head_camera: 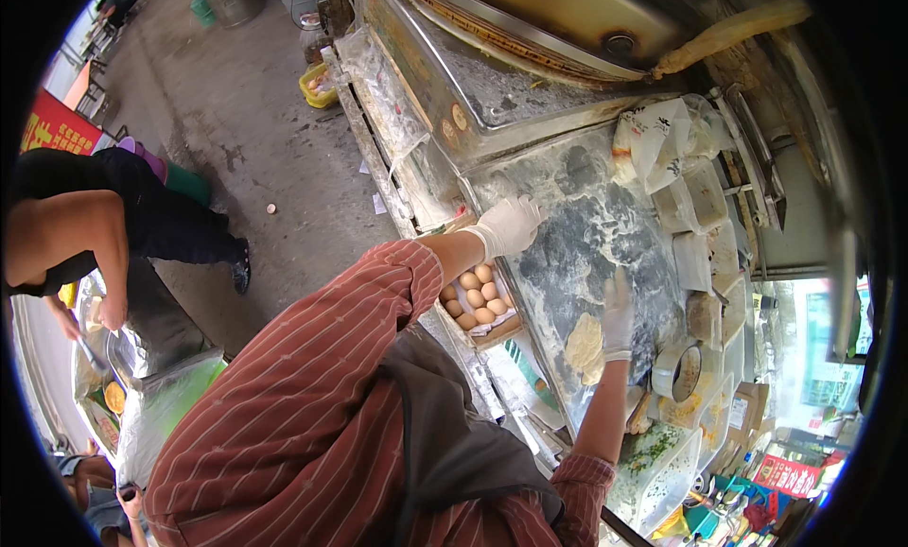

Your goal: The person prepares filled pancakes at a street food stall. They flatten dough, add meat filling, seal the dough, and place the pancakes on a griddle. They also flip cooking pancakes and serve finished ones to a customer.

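My left hand point(512, 226), in a thin white glove, is over the near left edge of a flour-dusted dark worktop point(560, 253). Its fingers are bent, and their undersides are hidden. My right hand point(617, 317), gloved too and slightly blurred, stretches out low over the same surface with nothing visible in it. Just left of that palm lies a flattened piece of pale dough point(586, 348). Below my left wrist, an open box holds several brown eggs point(481, 292).
Plastic tubs point(702, 256) line the worktop's far side, with a metal cylinder point(677, 372) and a container of chopped greens point(656, 451) nearer. A metal-edged griddle point(525, 86) stands beyond my left hand. Another person point(92, 228) bends over a cart on the left.
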Motion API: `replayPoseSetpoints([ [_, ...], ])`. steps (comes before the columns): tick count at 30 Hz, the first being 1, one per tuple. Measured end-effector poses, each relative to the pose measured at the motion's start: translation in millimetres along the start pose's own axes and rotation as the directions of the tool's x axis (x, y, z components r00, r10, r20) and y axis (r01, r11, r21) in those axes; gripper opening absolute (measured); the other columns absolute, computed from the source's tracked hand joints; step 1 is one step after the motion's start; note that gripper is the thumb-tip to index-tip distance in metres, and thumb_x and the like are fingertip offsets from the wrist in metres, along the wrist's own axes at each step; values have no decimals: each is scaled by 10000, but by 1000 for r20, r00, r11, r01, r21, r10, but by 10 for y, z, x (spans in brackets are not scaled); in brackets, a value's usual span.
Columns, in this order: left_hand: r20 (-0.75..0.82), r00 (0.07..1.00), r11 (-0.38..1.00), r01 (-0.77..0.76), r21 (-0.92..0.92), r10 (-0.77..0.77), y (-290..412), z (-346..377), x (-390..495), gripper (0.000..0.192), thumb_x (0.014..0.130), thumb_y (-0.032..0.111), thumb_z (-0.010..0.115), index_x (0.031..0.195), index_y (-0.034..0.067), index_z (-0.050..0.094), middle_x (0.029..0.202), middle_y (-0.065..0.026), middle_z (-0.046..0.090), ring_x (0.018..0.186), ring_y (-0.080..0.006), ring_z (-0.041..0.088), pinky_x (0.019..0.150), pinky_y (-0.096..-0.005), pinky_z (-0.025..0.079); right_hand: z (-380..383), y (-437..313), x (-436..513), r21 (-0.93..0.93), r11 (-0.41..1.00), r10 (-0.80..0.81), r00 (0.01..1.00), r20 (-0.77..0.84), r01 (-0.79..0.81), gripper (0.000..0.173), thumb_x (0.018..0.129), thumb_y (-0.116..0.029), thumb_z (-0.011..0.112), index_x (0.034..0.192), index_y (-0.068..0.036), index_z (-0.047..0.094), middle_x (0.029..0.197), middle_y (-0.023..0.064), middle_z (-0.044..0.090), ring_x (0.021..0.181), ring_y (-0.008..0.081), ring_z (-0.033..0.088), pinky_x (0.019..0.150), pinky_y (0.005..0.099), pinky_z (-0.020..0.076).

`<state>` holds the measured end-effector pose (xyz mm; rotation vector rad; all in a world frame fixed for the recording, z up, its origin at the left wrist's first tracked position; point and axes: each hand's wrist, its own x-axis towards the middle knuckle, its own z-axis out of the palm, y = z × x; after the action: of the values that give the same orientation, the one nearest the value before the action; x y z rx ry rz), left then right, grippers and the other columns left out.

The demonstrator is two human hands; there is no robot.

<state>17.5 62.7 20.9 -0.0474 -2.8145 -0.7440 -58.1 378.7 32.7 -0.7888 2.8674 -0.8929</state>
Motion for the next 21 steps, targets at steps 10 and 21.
replayPoseSetpoints([
  [10,77,997,997,-11,-80,17,-53,16,24,227,826,154,560,991,22,643,1029,-159,621,950,-325,625,771,-450,523,278,-316,-930,-457,886,-146,984,-100,85,295,935,-210,599,1176,-43,620,1291,172,586,1185,342,561,965,421,466],
  [21,145,978,986,-135,-102,149,-123,-10,28,184,810,116,533,942,32,629,917,-150,655,869,-322,652,724,-421,552,142,-887,-204,-34,920,378,907,-186,-390,276,886,-298,667,930,-26,655,793,160,627,704,307,592,693,403,468],
])
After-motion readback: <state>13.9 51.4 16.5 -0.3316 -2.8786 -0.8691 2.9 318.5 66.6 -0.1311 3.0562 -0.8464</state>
